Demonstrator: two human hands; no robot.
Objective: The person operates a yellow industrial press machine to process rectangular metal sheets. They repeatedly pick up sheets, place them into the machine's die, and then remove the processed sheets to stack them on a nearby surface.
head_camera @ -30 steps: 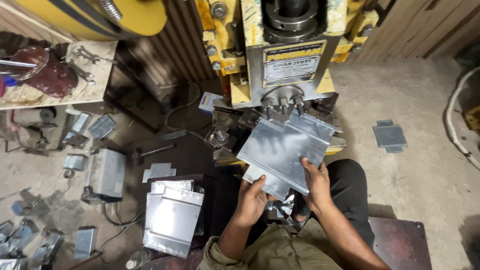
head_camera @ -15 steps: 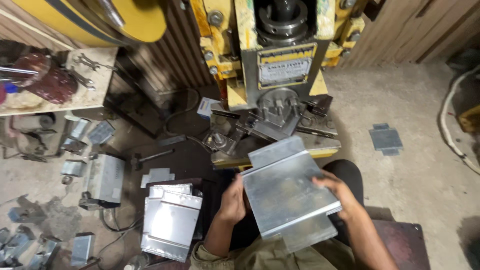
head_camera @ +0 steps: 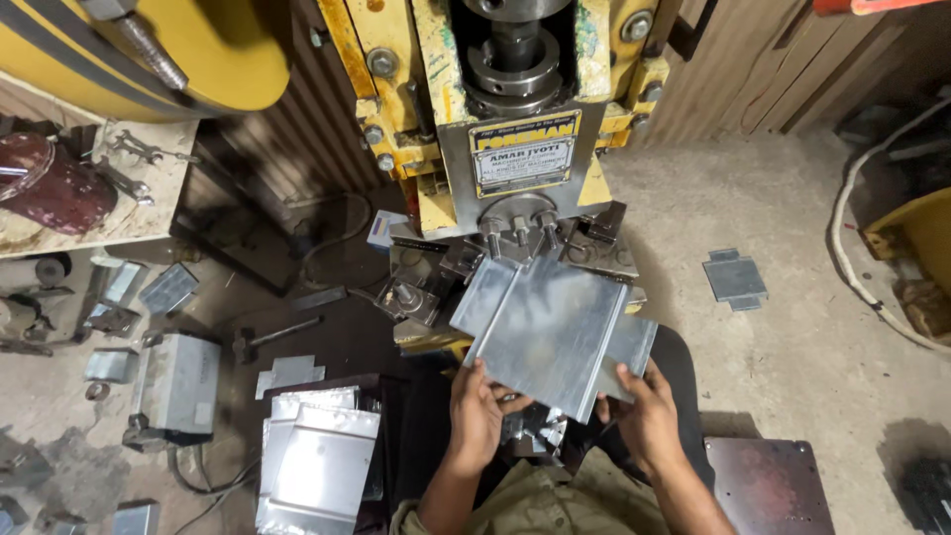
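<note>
The person sits low on a dusty concrete floor, knees tucked up against the foot of a big yellow press. A dark rusty plate lies flat on the floor just beside the person's right side, and a stack of bent metal sheets rests on the floor to the left, near the left elbow.

Both hands are closed on one shiny metal sheet with folded edges. The left hand pinches its near left corner, thumb on top and fingers underneath. The right hand clamps the near right corner in the same way. The sheet is held above the lap, tilted, with its far edge reaching up to the base of the press, right under the bolts there; whether it touches the machine I cannot tell.

Farther out, a small cut metal piece lies alone on the floor to the right. To the left sit a grey metal box and a hammer, with more small scraps scattered beyond. At the far left, a worn bench carries spanners and a dark red tin.
</note>
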